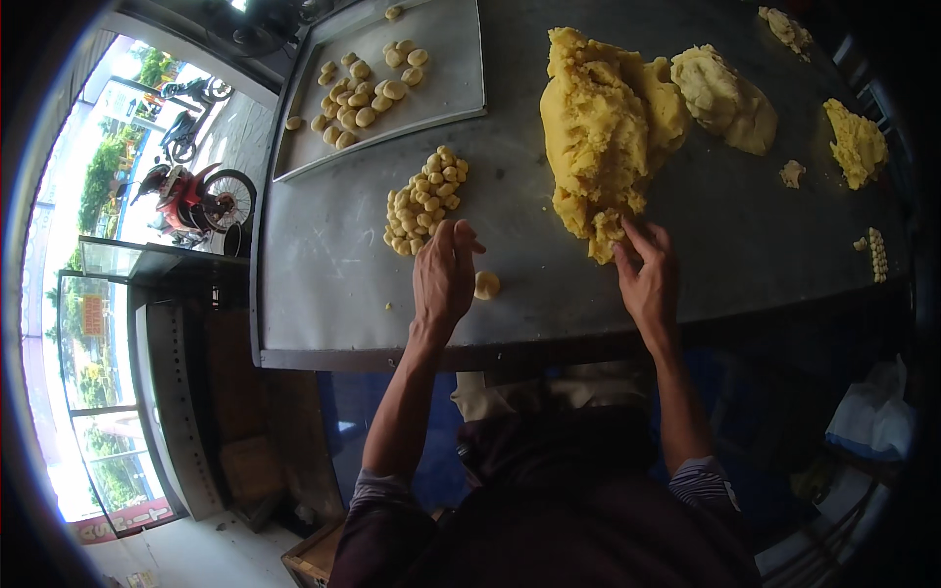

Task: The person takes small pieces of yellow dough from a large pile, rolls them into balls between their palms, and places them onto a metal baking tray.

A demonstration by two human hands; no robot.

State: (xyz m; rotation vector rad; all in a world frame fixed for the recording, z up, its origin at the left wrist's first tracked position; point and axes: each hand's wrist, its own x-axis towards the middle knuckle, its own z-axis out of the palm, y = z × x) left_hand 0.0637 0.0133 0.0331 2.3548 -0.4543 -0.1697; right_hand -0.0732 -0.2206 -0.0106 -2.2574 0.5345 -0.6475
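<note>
A large mound of crumbly yellow dough [598, 127] rests on the metal worktable, right of centre. My right hand [651, 274] is at its near end, thumb and fingers closed on a lump of the dough. At the near edge of a heap of small pale balls [426, 201] is my left hand [446, 274], its fingers curled in; whatever they may hold is hidden. Just right of that hand lies a single larger dough ball [486, 285], apart from the heap.
A shallow metal tray [461, 106] with several rounded dough balls [363, 98] stands at the far left. Beside the mound sits a paler dough lump [725, 98]. Another yellow piece [858, 145] and a small row of pellets [876, 255] lie far right. The table's front edge [510, 355] runs before me.
</note>
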